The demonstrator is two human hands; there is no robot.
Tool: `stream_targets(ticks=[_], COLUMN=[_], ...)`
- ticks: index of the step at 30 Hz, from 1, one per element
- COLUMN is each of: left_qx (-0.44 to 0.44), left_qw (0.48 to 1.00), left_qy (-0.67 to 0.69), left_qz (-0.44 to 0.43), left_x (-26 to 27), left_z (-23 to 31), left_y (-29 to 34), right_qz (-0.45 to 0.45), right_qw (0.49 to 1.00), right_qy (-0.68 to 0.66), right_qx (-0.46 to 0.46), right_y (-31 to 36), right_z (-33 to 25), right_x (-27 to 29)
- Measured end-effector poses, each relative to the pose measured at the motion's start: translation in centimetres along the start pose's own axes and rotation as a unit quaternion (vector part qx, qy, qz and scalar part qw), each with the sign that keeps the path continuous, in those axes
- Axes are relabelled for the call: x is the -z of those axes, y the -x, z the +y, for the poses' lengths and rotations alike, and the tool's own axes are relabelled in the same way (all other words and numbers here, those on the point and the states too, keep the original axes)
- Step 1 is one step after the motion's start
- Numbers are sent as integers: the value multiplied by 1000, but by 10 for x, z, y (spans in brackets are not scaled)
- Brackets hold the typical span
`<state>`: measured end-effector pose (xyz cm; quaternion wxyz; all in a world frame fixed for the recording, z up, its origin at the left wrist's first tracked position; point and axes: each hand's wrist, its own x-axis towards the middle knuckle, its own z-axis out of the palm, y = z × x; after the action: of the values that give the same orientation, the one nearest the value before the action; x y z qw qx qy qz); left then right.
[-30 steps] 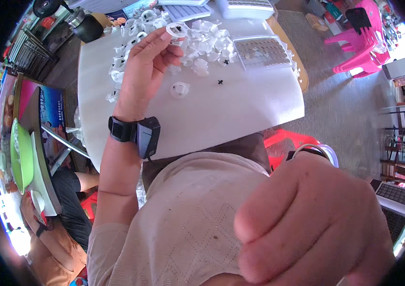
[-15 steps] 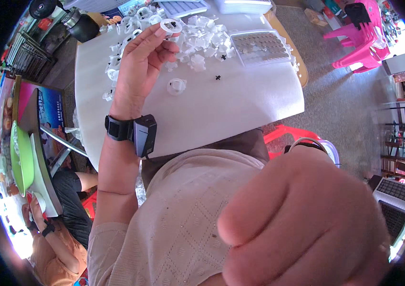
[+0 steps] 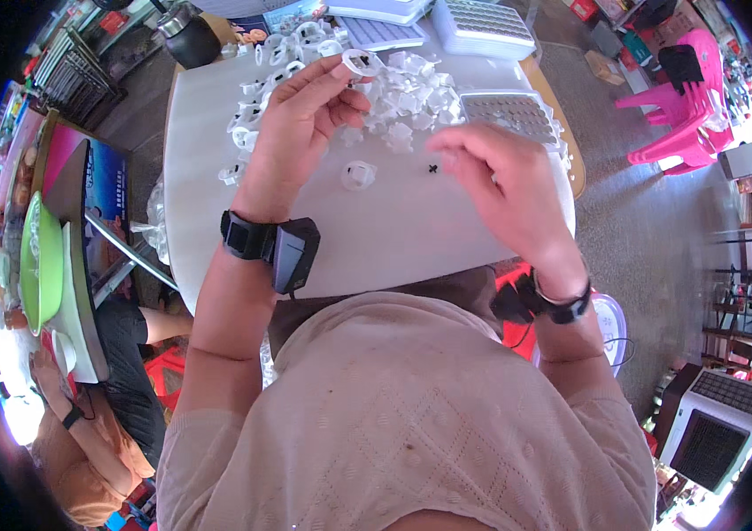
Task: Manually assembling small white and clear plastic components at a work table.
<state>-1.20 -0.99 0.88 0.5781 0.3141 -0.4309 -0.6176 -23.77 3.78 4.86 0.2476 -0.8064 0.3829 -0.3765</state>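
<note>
Pinches a white ring part (image 3: 361, 62) by its rim between the thumb and fingers of the left hand (image 3: 300, 119), above the far side of the table (image 3: 376, 239), just left of a heap of white pieces (image 3: 413, 93). Shows a dark shape in the ring's opening; cannot tell whether firmly seated. Could lose the ring among those look-alike pieces by loosening so small a pinch, or shed the dark bit by tilting.

Holds the right hand (image 3: 510, 181) farther right, fingers and thumb bent, a little apart at the tips; cannot tell whether gripping anything small. Could sweep aside the loose black cross (image 3: 433, 168), just beside those fingertips, through a low, hasty pass. Could also bump the shallow tray (image 3: 501, 92), partly hidden beyond the knuckles, by drifting farther off, and jostle its contents. Could catch the dark wrist device (image 3: 517, 301) on the table's near edge by reaching left.
</note>
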Motion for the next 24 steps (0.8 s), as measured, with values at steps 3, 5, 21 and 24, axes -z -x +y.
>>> stream_targets(ticks=[3,5,21,24], left_qx=[2,3,20,19], left_qw=[1000,1000,1000,1000], left_qy=[-2,8,-10,10], left_qz=[6,5,10,12], left_x=[-2,1,-3,-1], left_z=[0,-1,0,-2], left_y=[1,0,1,0], right_qz=[55,64,38,15], right_qw=[994,989,997,972], right_qy=[97,136,-30,-170], right_qx=[1,7,-65,-164], right_y=[-8,-15,-23,-22], right_z=[35,44,58,50], right_x=[-22,-31,-46,-36])
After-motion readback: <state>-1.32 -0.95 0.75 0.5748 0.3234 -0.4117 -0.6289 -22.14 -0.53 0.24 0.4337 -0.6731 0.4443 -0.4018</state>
